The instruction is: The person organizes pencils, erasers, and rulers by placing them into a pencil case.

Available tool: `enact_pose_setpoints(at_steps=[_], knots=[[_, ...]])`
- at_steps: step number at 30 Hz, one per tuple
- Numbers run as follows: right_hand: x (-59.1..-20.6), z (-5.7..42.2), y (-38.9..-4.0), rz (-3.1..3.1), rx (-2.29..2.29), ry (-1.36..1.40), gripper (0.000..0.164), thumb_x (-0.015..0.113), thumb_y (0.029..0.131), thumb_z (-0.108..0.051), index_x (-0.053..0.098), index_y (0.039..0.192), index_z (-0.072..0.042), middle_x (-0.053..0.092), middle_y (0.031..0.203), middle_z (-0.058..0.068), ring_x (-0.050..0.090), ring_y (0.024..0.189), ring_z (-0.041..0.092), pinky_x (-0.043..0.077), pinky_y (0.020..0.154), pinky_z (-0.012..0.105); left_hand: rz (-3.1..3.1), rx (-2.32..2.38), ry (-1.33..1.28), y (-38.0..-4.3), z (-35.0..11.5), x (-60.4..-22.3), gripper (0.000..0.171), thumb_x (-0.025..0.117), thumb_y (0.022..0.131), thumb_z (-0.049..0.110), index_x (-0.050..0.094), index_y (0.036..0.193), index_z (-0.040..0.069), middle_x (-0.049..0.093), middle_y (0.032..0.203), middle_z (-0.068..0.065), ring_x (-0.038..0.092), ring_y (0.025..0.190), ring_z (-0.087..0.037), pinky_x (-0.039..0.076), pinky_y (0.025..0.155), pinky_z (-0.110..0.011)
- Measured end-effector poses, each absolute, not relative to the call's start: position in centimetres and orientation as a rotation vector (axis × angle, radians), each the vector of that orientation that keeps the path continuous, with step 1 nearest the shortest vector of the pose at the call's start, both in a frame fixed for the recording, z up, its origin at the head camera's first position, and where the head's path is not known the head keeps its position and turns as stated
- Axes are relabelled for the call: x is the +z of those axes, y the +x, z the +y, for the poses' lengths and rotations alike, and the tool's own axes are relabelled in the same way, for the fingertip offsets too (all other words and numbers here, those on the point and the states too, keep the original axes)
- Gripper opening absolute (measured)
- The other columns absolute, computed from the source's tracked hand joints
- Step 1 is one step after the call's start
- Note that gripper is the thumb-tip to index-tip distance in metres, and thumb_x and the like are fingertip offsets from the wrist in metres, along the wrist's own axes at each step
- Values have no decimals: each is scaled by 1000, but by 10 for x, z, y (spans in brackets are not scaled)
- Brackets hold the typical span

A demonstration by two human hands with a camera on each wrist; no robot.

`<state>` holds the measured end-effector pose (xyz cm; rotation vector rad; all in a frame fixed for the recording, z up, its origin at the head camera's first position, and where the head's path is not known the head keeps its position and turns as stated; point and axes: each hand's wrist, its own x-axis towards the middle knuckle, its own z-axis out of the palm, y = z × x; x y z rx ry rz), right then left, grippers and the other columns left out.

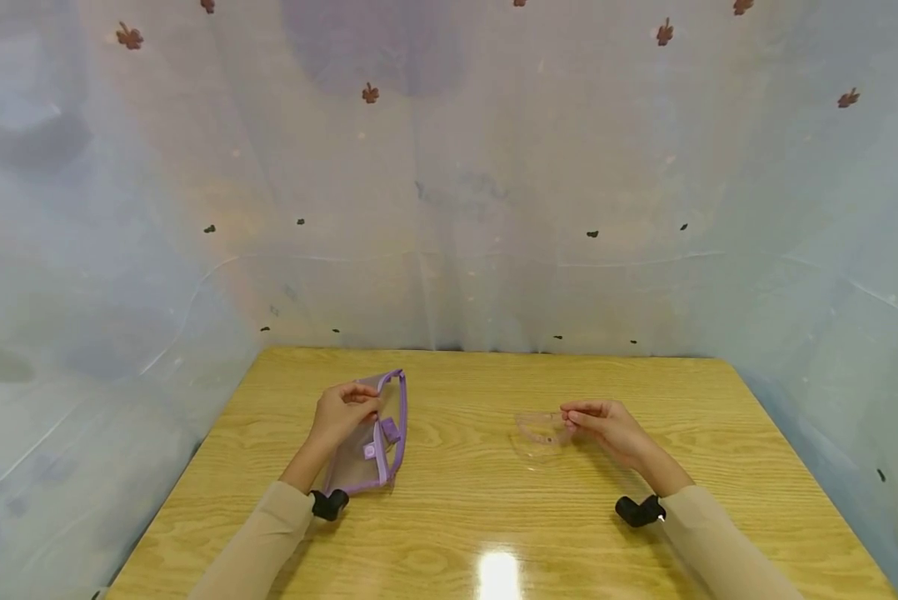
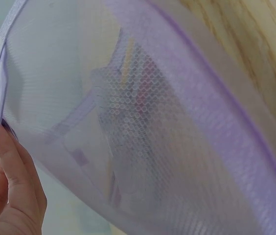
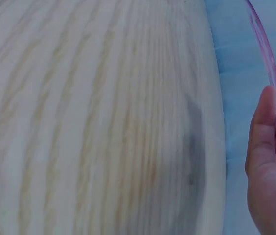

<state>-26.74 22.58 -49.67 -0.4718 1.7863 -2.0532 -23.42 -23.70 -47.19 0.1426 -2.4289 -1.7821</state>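
In the head view, my left hand [image 1: 346,412] pinches the upper edge of a purple-trimmed mesh zip pouch [image 1: 355,467], which is held tilted with its mouth spread apart. The left wrist view shows the thumb and fingers at the zip edge of the pouch [image 2: 45,58]. Blurred shapes, one yellowish and one reddish, show through its mesh. On the right, my right hand [image 1: 612,429] pinches a clear, pink-tinted protractor [image 1: 536,435] by one end, above the table. From the right wrist, the protractor [image 3: 265,46] appears edge-on between thumb and fingers.
A wood-grain table [image 1: 464,517] lies under both hands, with a bright glare spot near its front. Pale patterned curtain [image 1: 449,208] surrounds its back and sides. Each wrist wears a black camera mount.
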Motion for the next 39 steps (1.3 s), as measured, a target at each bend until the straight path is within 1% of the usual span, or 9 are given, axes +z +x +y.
enact_pose_setpoints(at_steps=[6,11,18,21,24,27,31,36,39], knots=[[-495,219,-270,1785,-2046,-471,41,54,101,2,42,129,29,66,121,20,69,103,19,56,92,30,-2415,-1811,128,-235,-237,-472,21,73,88,3,69,105,-10,69,95,-24,69,68,-15,61,64,-26],[-496,213,-273,1776,-2061,-477,37,56,100,3,47,128,26,66,120,21,69,103,21,55,93,32,-2420,-1802,134,-235,-238,-473,20,74,88,4,69,104,-8,70,90,-18,70,68,-16,62,65,-28],[-491,203,-275,1788,-2058,-470,40,56,100,2,45,129,27,67,119,18,69,102,20,56,92,31,-2422,-1805,135,-234,-238,-470,17,74,88,5,70,102,-5,70,87,-12,71,72,-21,62,74,-43],[-490,197,-277,1803,-2048,-458,40,55,100,2,45,129,27,67,119,18,69,103,20,56,92,30,-2418,-1803,132,-233,-238,-469,16,74,88,4,71,100,-5,70,85,-11,71,72,-23,61,75,-46],[-489,190,-278,1805,-2044,-433,40,56,100,1,46,130,26,68,118,16,69,103,20,56,91,29,-2426,-1786,135,-232,-239,-469,15,74,87,4,71,100,-4,70,85,-12,70,71,-22,61,74,-45],[-488,184,-278,1782,-2058,-425,40,57,100,1,46,129,26,68,117,16,69,101,18,56,91,29,-2435,-1779,141,-233,-239,-469,17,75,87,5,71,100,-5,70,88,-15,70,69,-18,62,72,-41],[-489,177,-280,1750,-2085,-444,39,57,99,3,46,129,26,66,119,22,70,99,17,56,91,30,-2430,-1795,146,-233,-239,-470,18,74,88,5,70,102,-6,70,91,-19,69,68,-16,62,69,-35],[-492,167,-285,1761,-2092,-444,39,56,100,2,46,129,26,62,124,29,70,101,19,56,92,30,-2429,-1802,148,-234,-240,-471,21,75,87,6,70,103,-7,71,89,-14,69,69,-16,62,70,-35],[-492,160,-287,1773,-2097,-425,40,56,100,2,45,129,27,62,123,30,70,100,19,56,91,29,-2434,-1796,148,-233,-240,-471,23,76,87,8,70,104,-7,71,89,-13,69,70,-17,62,71,-36]])
